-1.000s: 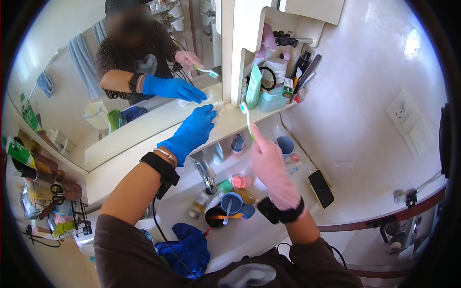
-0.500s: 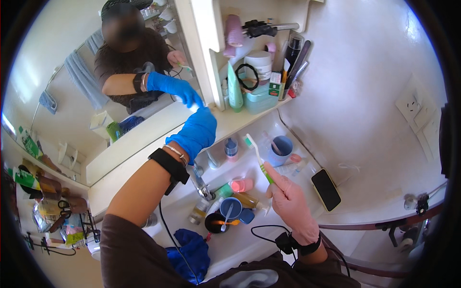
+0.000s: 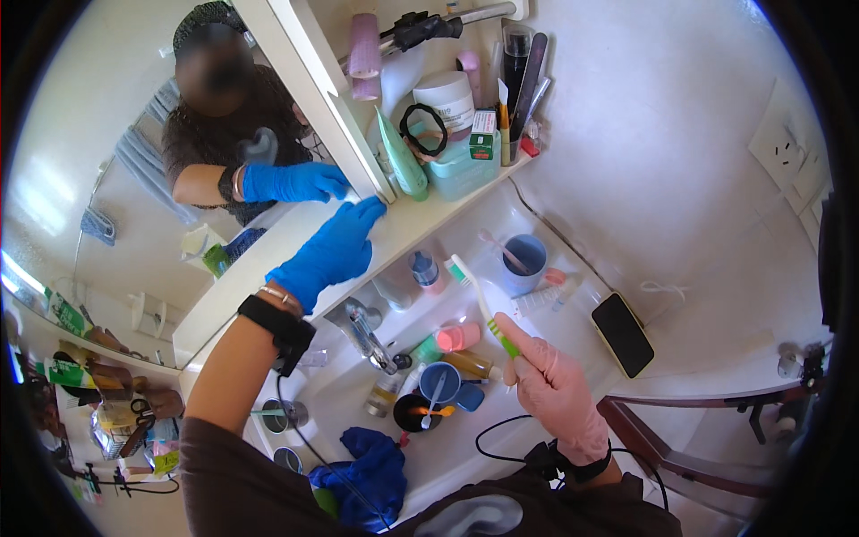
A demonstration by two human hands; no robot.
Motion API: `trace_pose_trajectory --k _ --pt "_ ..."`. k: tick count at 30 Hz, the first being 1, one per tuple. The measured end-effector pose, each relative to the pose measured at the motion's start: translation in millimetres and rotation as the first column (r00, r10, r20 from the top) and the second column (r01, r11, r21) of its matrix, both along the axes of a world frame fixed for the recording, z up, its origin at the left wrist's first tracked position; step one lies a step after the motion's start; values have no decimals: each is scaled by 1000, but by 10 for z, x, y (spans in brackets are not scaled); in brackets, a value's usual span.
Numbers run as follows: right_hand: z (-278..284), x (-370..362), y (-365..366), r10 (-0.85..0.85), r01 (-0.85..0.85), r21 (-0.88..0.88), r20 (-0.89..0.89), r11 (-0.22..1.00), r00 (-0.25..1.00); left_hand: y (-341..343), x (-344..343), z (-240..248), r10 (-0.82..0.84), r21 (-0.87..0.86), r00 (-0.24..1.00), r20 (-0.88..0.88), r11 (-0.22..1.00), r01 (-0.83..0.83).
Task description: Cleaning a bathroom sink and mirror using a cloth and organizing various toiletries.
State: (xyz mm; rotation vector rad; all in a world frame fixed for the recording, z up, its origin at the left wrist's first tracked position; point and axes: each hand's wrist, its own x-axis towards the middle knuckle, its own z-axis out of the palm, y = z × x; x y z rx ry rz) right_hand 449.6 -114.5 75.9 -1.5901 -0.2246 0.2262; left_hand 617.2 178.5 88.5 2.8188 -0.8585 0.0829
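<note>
My left hand [image 3: 329, 249], in a blue glove, reaches over the white ledge [image 3: 259, 285] below the mirror. Its fingers stretch toward the mirror's lower right corner, and nothing shows in them. A pink glove covers my right hand [image 3: 557, 387], which is closed around the green handle of a toothbrush [image 3: 484, 302]. The brush slants up and left, its white and green bristles above the sink, beside a blue cup [image 3: 523, 265] with a pinkish toothbrush in it.
The sink [image 3: 465, 452] holds a pink cup [image 3: 458, 337], a blue cup [image 3: 439, 385], bottles and a blue cloth [image 3: 362, 474]. A phone [image 3: 623, 335] lies at the right. Jars and tubes, including a green tube [image 3: 403, 159], stand on the shelf by the mirror [image 3: 134, 224].
My left hand has drawn back left and down along the ledge, and its fingers are straighter. The right hand still holds the toothbrush, slightly lower in view. The view has shifted a little.
</note>
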Motion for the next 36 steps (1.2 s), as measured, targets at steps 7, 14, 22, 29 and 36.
trace_pose_trajectory --k 7,14,22,29,36 --pt "-9 45 69 18 -15 -68 47 998 999 -2 -185 -30 -70 -81 995 69 994 76" --pt "27 58 40 25 -7 -111 156 994 987 -287 -123 -49 4 -22 998 66 1000 -2" --pt "19 2 3 27 -18 -80 117 997 993 -333 -178 -59 -54 9 998 -17 998 54" --pt "-28 44 28 61 -41 -96 214 994 975 -415 -266 -17 -39 -26 997 -63 999 37" --pt "19 638 277 -142 211 -78 512 974 847 -376 -329 -70 19 -63 1000 -15 998 -20"
